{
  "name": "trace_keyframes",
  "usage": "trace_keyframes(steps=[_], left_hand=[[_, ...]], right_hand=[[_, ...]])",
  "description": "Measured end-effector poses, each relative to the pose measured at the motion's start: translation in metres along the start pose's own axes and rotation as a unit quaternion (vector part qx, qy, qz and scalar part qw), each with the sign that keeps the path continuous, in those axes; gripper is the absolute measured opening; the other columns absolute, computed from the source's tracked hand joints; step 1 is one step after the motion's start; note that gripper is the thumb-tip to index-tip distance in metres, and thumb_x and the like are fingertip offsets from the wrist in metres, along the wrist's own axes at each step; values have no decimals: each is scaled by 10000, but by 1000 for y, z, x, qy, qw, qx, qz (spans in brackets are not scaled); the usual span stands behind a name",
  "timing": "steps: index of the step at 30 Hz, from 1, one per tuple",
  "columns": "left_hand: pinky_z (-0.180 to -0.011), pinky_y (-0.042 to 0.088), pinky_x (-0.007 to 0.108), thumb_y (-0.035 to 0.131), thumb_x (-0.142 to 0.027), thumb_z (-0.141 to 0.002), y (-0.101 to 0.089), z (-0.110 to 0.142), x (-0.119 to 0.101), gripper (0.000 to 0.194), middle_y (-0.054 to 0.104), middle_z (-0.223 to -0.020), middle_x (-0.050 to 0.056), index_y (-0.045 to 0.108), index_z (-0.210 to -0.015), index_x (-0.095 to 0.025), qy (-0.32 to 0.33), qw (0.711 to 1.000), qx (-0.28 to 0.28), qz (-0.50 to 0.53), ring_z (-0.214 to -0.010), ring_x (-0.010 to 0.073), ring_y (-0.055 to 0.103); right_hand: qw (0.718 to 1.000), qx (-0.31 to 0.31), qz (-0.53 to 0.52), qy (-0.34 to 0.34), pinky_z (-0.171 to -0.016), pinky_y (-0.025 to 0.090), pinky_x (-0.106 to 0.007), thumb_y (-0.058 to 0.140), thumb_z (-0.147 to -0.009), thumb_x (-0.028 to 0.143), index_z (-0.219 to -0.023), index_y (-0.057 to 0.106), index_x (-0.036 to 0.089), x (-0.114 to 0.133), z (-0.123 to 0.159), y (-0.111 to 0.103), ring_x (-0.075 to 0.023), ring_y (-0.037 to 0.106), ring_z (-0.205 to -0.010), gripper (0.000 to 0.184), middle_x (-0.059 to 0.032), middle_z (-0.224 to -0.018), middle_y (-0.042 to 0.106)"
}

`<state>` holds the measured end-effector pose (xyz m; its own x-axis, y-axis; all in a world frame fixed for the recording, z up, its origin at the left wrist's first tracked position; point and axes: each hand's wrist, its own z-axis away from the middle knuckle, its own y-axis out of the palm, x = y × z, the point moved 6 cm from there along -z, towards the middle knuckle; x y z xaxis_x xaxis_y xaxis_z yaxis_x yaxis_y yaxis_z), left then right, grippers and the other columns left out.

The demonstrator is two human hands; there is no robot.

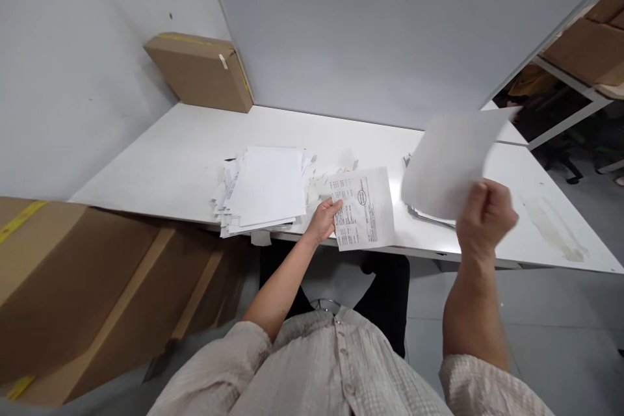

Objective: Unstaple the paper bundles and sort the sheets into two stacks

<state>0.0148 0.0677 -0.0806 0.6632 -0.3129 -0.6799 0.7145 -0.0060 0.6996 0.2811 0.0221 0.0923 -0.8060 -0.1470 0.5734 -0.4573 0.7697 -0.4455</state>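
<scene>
My left hand (323, 221) pinches the left edge of a printed sheet (370, 208), thumb on top. The sheet carries lines of text and an oval stamp, and it lies at the front of the white table (195, 143). My right hand (487, 214) is closed on the lower right corner of a white sheet of paper (448, 162), raised and blurred by motion. Beneath that raised sheet, a second pile of papers (431, 216) shows only at its edges. Left of my left hand lies an uneven stack of papers (268, 185) with a blank page on top.
A closed cardboard box (199, 71) stands in the table's back left corner against the walls. Large cardboard boxes (97, 286) crowd the floor at left. More cartons (585, 45) sit on a rack at right. A grey panel (365, 32) rises behind the table.
</scene>
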Motion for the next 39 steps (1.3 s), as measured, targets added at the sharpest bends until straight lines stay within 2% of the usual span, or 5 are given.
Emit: trace_keyframes(steps=[3,10,23,29,39], left_hand=[[-816,517,386,806,-350,-572,-2,-1,2,387,722,-776,84,659,-838,-111,2,1000,-2,4,-860,261,677],[-816,513,365,782,-399,-603,-4,-2,4,393,717,-786,76,649,-843,-117,11,1000,-15,21,-902,256,667],[-848,490,391,741,-507,-624,-3,-1,1,476,711,-840,76,639,-892,-127,61,997,-29,-44,-920,250,649],[-764,496,337,699,-528,-667,-1,4,-1,463,681,-758,40,634,-908,-138,87,992,-20,-92,-792,198,639],[-663,427,243,565,-456,-824,56,42,-86,306,534,-646,-5,602,-755,-161,333,882,32,-332,-685,124,516]], right_hand=[[985,-31,-155,64,-602,366,-272,454,-868,453,-771,543,190,10,24,-2,-143,461,-645,294,1,-686,490],[962,245,-6,117,-586,351,-279,386,-866,452,-810,574,181,-17,84,84,-159,466,-604,334,-15,-632,536],[940,308,30,141,-609,356,-303,327,-893,480,-864,593,189,-18,108,101,-193,511,-638,396,-54,-677,598],[939,283,-75,179,-763,437,-370,514,-799,534,-1267,473,167,-22,99,97,-244,555,-965,596,-161,-1194,564],[869,180,-419,194,-725,434,-277,633,-780,390,-862,552,228,5,68,84,-119,529,-721,199,17,-775,573]])
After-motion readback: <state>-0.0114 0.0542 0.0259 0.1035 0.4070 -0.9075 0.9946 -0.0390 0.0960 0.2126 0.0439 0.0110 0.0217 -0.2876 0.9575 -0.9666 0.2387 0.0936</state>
